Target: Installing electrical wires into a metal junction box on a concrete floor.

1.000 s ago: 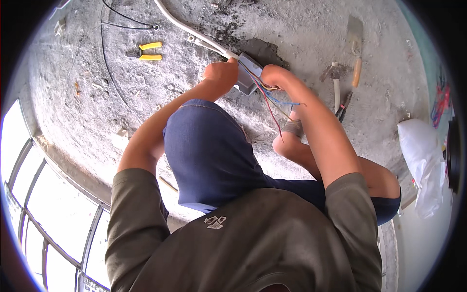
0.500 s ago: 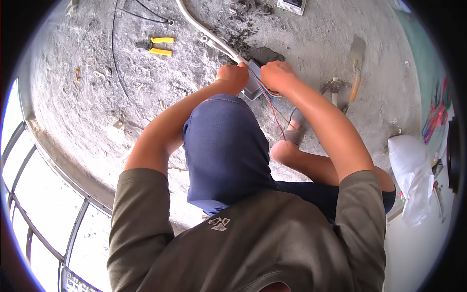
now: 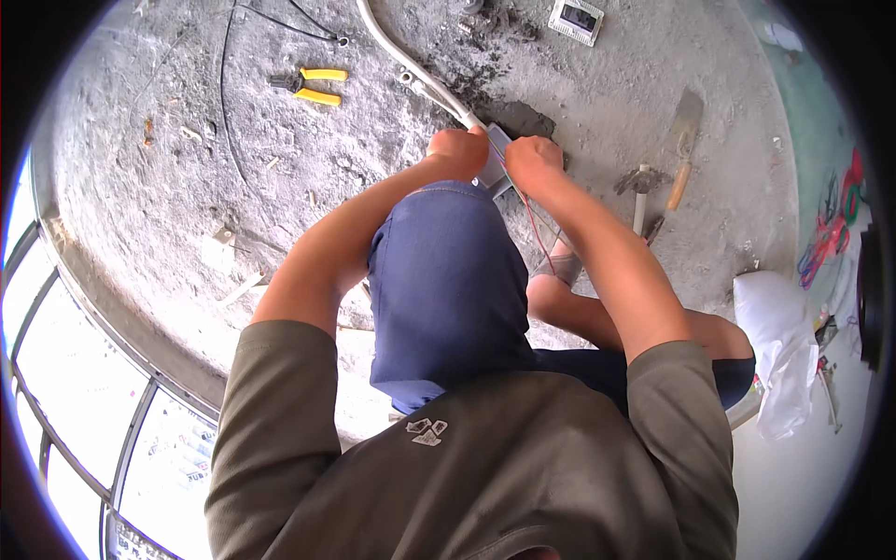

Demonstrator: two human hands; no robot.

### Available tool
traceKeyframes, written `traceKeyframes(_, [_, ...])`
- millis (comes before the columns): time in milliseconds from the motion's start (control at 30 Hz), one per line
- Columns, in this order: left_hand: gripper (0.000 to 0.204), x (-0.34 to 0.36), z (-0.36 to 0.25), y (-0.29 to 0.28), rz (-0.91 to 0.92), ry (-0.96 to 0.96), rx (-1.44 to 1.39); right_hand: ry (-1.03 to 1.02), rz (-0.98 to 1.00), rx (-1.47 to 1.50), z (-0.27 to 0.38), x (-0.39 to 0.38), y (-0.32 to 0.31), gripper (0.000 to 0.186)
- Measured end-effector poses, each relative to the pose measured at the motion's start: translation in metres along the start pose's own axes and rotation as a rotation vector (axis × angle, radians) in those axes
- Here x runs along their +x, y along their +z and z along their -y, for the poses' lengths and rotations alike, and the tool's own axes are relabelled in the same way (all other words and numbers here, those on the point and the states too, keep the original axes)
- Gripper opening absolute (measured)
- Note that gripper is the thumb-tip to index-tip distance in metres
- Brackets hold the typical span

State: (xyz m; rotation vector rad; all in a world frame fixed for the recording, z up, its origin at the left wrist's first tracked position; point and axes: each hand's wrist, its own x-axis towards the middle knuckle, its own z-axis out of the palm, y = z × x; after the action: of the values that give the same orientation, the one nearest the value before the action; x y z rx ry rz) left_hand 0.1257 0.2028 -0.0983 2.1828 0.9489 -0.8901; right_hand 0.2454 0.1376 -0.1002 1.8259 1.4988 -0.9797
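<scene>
A grey rectangular electrical box lies on the rough floor in front of my raised knee. A thick white conduit runs into its far end. My left hand is closed at the box's left edge, beside the conduit end; its fingertips are partly hidden. My right hand is closed over the right side of the box, pinching thin coloured wires that are mostly covered by the fingers. One red wire trails down from there toward my foot.
Pliers with yellow handles lie at the far left near a black cable. To the right are a trowel and a hammer. A white framed plate sits at the far side; a white bag stands by the right wall.
The whole view has shifted slightly. My right hand has turned and come in closer over the box, and fewer wires show below it. My left hand stays at the box's edge.
</scene>
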Motion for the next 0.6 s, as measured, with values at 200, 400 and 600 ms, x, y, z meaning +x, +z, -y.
traceKeyframes(200, [0.020, -0.008, 0.030, -0.005, 0.023, 0.154, -0.026, 0.020, -0.098, 0.154, 0.004, -0.010, -0.005, 0.019])
traceKeyframes(400, [0.020, -0.001, 0.013, 0.001, 0.040, 0.080, 0.041, -0.009, -0.078, 0.176, -0.006, -0.022, -0.008, 0.024])
traceKeyframes(600, [0.022, -0.006, 0.011, -0.017, 0.070, 0.083, 0.021, -0.199, -0.641, 0.086, 0.045, -0.045, 0.036, 0.046])
